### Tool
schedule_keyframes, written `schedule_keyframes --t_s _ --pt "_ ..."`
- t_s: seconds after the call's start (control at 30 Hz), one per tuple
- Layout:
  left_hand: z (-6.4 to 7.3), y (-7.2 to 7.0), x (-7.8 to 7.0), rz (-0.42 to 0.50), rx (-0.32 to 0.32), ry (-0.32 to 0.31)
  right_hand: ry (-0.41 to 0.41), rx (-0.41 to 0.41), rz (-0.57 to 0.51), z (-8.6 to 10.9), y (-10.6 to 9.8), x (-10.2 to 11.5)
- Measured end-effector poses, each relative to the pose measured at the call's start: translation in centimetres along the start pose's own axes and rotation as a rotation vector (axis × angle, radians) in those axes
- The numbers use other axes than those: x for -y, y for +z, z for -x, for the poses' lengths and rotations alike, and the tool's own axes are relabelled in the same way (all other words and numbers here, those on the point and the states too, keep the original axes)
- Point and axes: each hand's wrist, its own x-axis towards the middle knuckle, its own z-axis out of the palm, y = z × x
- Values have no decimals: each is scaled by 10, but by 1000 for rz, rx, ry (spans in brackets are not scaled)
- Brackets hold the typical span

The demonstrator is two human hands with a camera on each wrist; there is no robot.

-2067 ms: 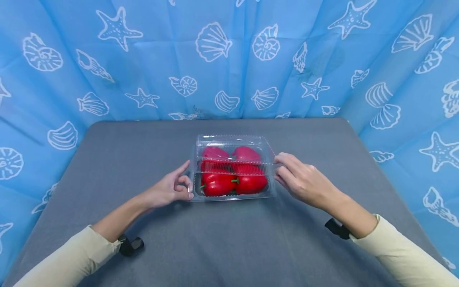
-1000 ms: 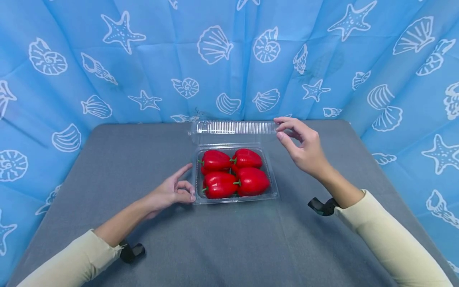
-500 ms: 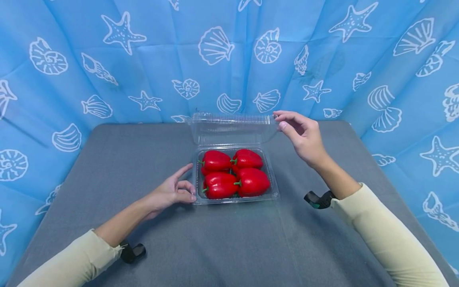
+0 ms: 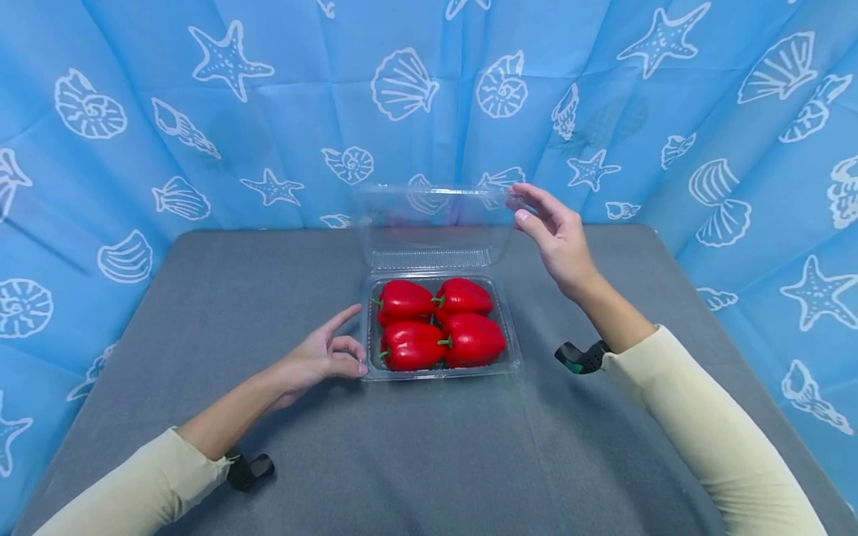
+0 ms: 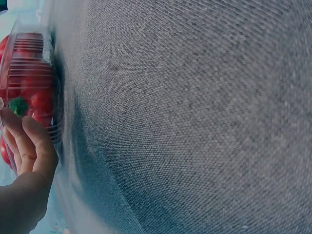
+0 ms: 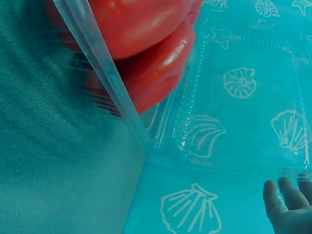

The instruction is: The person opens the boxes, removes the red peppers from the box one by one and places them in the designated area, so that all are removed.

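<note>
A clear plastic clamshell container (image 4: 439, 375) sits on the table with several red bell peppers (image 4: 474, 340) inside, their green stems pointing left. Its transparent lid (image 4: 432, 223) stands raised at the back, nearly upright. My left hand (image 4: 322, 357) holds the tray's left rim near the front corner, index finger stretched along the side. The left wrist view has those fingers (image 5: 30, 141) against the ribbed wall. With thumb and fingers, my right hand (image 4: 555, 234) pinches the lid's upper right corner. Only its fingertips (image 6: 292, 197) appear in the right wrist view, at the lid's edge.
Grey cloth covers the table (image 4: 268, 268). Behind and beside it hangs a blue curtain (image 4: 302, 97) with white shells and starfish. A black wrist strap mount (image 4: 582, 357) hangs under the right forearm, another mount (image 4: 249, 471) under the left.
My right hand has swung the lid up and back from over the peppers, rising still in the last half second. My left hand has stayed at the tray's left rim.
</note>
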Motion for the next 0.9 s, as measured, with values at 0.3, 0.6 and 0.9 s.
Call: schedule_keyframes --t_s 0.3,0.6,0.9 --pt "-3 0 -3 17 -59 -34 132 23 -43 -8 2 -9" --pt "-5 1 -5 92 -95 -59 219 38 -78 -15 4 -14" --pt "-5 2 -5 126 -86 -47 334 47 -85 -16 5 -29"
